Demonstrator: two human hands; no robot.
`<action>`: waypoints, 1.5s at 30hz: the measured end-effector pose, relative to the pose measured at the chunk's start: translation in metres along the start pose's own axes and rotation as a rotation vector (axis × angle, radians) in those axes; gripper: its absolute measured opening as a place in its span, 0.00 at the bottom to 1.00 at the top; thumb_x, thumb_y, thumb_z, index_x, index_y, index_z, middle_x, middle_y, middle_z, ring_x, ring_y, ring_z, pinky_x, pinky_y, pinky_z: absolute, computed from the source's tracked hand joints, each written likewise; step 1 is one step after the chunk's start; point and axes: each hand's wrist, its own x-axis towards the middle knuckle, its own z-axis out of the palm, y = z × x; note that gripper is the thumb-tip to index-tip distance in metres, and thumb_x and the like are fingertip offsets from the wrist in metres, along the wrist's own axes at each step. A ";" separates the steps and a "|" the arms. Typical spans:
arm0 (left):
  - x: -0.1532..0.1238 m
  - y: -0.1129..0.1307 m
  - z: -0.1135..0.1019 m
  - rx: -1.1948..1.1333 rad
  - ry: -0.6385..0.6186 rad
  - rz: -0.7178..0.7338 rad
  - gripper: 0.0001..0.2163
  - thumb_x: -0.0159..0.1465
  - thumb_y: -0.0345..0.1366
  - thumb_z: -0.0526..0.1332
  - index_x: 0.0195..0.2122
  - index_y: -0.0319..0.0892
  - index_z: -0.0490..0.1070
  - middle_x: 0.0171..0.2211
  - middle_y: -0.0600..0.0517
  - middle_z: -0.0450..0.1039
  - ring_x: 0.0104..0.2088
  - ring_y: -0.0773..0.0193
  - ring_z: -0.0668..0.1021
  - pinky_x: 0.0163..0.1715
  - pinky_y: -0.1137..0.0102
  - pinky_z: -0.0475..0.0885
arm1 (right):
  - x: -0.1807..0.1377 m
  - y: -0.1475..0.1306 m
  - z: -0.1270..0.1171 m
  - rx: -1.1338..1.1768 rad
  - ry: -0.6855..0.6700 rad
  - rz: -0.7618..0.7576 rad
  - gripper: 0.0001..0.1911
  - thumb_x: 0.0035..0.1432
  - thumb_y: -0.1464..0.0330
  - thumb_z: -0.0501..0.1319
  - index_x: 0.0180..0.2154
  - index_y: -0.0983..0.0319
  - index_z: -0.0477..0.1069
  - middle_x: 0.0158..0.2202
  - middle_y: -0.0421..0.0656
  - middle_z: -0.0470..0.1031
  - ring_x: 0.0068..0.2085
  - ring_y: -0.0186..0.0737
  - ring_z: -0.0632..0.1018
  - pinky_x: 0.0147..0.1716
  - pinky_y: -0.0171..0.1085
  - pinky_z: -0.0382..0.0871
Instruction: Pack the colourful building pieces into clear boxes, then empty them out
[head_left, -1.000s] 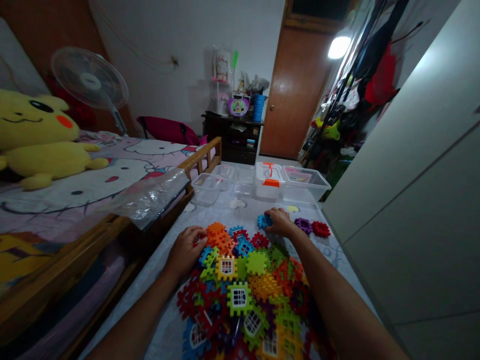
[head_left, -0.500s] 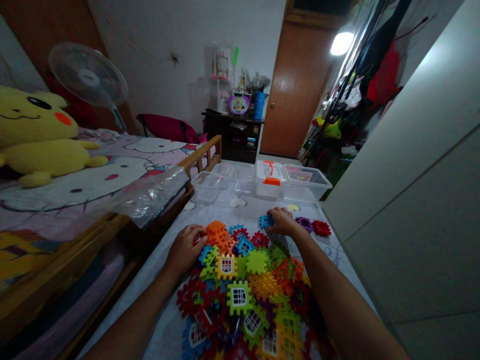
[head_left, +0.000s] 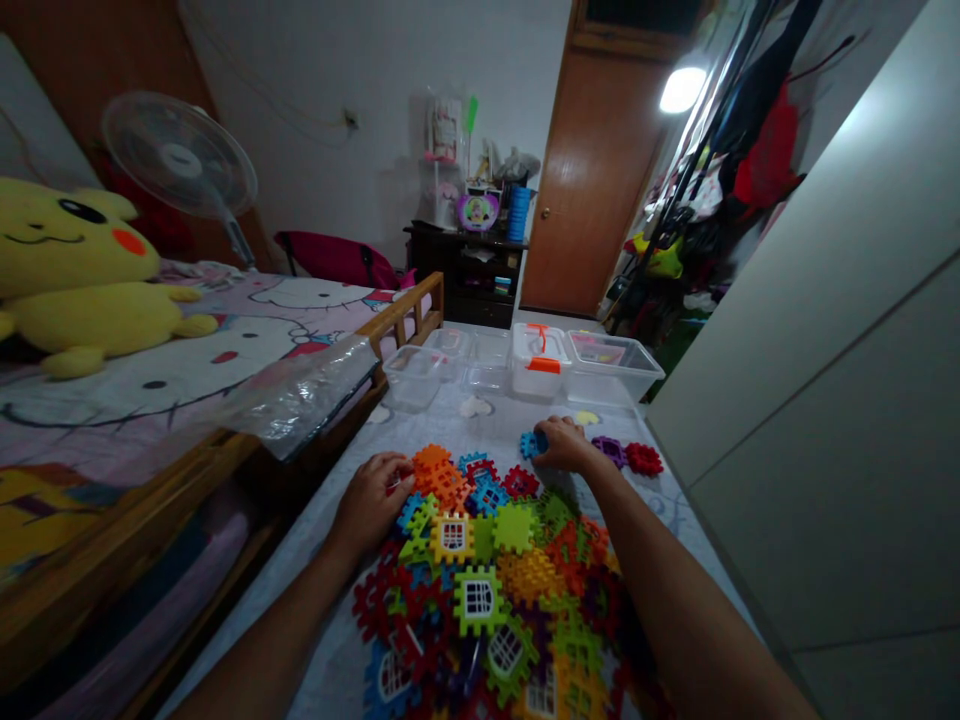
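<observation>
Interlocking plastic building tiles in many colours lie in a large pile [head_left: 480,600] in front of me. My left hand [head_left: 373,497] rests at the pile's far left edge, thumb and fingers apart and curved, its fingertips beside the orange tiles [head_left: 439,475]. Beyond the pile, my right hand [head_left: 564,443] has its fingers closed on blue tiles [head_left: 531,445], partly hidden by the hand. To the right of that hand lie purple tiles [head_left: 609,451] and red tiles [head_left: 643,459] in a row. Green and yellow tiles with white window grilles [head_left: 478,598] lie on top of the pile.
Clear plastic boxes [head_left: 412,380] stand along the table's far end, with an orange-handled lidded box [head_left: 538,365] among them. A wooden bed rail [head_left: 405,308] and plastic wrap [head_left: 307,390] border the left side. A pale cabinet [head_left: 825,400] stands on the right.
Both hands stay in nearly the same places, the right one still at the blue tiles. The whole view has shifted very slightly.
</observation>
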 end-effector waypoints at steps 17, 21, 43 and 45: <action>-0.001 0.002 -0.001 -0.012 0.000 0.005 0.13 0.60 0.43 0.55 0.36 0.43 0.75 0.44 0.47 0.73 0.48 0.53 0.74 0.53 0.57 0.67 | 0.006 -0.001 0.007 0.037 0.047 -0.016 0.24 0.43 0.64 0.68 0.46 0.61 0.74 0.48 0.52 0.73 0.51 0.56 0.69 0.48 0.47 0.62; -0.001 0.002 -0.001 -0.008 0.000 0.001 0.12 0.60 0.43 0.55 0.36 0.43 0.75 0.45 0.47 0.73 0.48 0.53 0.74 0.53 0.57 0.67 | 0.000 0.007 -0.006 0.126 0.131 -0.014 0.28 0.40 0.63 0.71 0.47 0.61 0.74 0.49 0.52 0.73 0.51 0.56 0.71 0.48 0.47 0.64; -0.001 0.006 -0.003 -0.008 -0.004 0.018 0.11 0.60 0.41 0.55 0.35 0.44 0.75 0.44 0.47 0.73 0.47 0.55 0.74 0.52 0.58 0.67 | -0.110 -0.027 -0.008 0.428 0.093 -0.309 0.15 0.56 0.70 0.60 0.46 0.61 0.74 0.45 0.47 0.76 0.48 0.44 0.75 0.50 0.43 0.67; -0.002 0.007 -0.003 -0.012 -0.006 0.007 0.11 0.60 0.41 0.55 0.35 0.43 0.75 0.44 0.47 0.72 0.47 0.55 0.74 0.52 0.58 0.68 | -0.115 -0.040 -0.008 0.420 0.072 -0.388 0.23 0.54 0.66 0.64 0.52 0.61 0.70 0.53 0.50 0.73 0.54 0.48 0.71 0.55 0.46 0.63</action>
